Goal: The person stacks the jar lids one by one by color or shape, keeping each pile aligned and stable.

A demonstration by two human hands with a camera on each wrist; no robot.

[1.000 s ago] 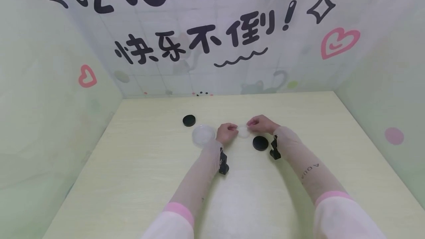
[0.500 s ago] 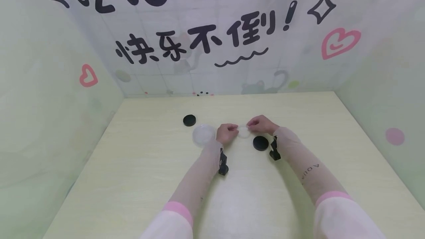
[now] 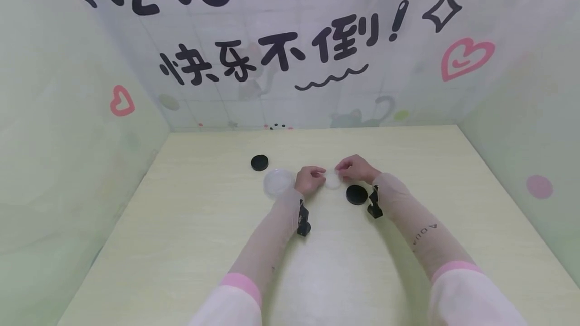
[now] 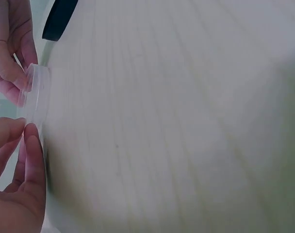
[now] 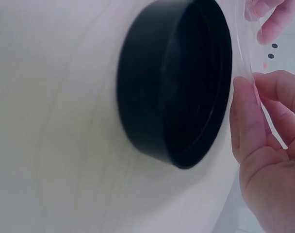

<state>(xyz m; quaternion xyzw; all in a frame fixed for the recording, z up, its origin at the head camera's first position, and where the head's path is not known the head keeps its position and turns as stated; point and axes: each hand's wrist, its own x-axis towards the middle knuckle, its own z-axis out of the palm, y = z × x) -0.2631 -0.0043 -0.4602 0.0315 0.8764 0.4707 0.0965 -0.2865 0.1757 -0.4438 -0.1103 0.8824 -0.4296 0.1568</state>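
A clear, shallow round plastic piece point(image 3: 333, 180), like a lid or dish, lies between the two hands; its exact kind is hard to tell. My left hand point(image 3: 310, 180) pinches its left edge between thumb and fingers. On the opposite side, the right hand point(image 3: 358, 168) pinches the rim. The left wrist view shows the piece's translucent side wall point(image 4: 38, 94) with fingertips at both ends. Just below the right hand sits a black round lid point(image 3: 357, 194), its hollow side visible in the right wrist view. Fingertips partly cover the clear piece.
A larger clear round plastic piece point(image 3: 278, 182) lies left of the left hand. Behind it is a second black round lid point(image 3: 260, 163). The pale wooden table point(image 3: 204, 215) meets a printed cloth wall point(image 3: 281, 107) at the back, with cloth at both sides.
The head view has shifted slightly. Both hands keep their places at the clear piece's edges, and the lids stay where they were.
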